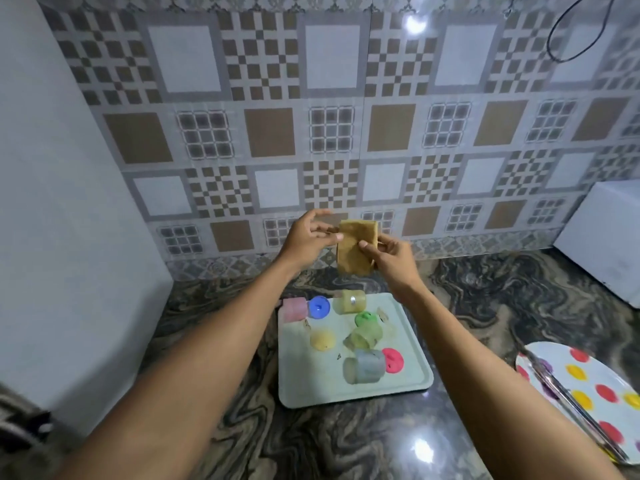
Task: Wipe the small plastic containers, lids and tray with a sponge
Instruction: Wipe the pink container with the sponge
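A tan sponge (355,245) is held up in the air above the far end of a pale green tray (304,386). My right hand (388,256) pinches its right side, thumb on the front face. My left hand (310,235) touches its left edge with loosely bent fingers. On the tray lie small translucent containers on their sides: a pink one (295,309), a yellow-green one (349,302), a green one (365,336) and a grey one (365,367). Loose lids lie among them: blue (318,307), green (365,318), yellow (322,339) and pink (393,360).
The tray sits on a dark marbled counter (467,306) against a patterned tile wall. A plate with coloured dots (588,393) and a metal utensil lies at the right edge. A white box (606,237) stands at the back right, a white appliance side (69,237) on the left.
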